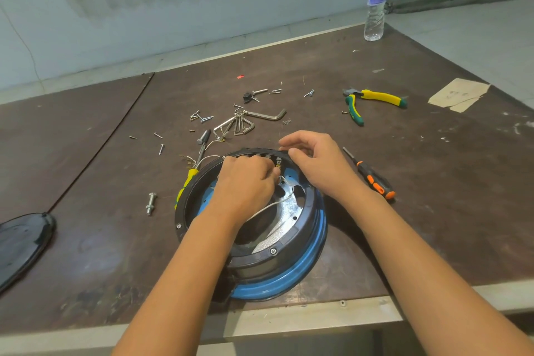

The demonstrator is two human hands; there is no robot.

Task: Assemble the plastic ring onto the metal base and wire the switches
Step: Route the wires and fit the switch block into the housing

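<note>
The plastic ring [185,211] sits on the metal base [289,279] near the tabletop's [115,240] front edge. The left hand [245,179] pinches the white wire [271,205] at a switch [278,161]. The right hand [315,165] grips the ring's rim. A skewed push could bend the switch.

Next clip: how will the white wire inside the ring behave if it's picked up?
Probably floppy: the white wire lies in a loose curve over the metal base. Likely very light, being thin. It runs up to the left hand, so it may snag there.
</note>
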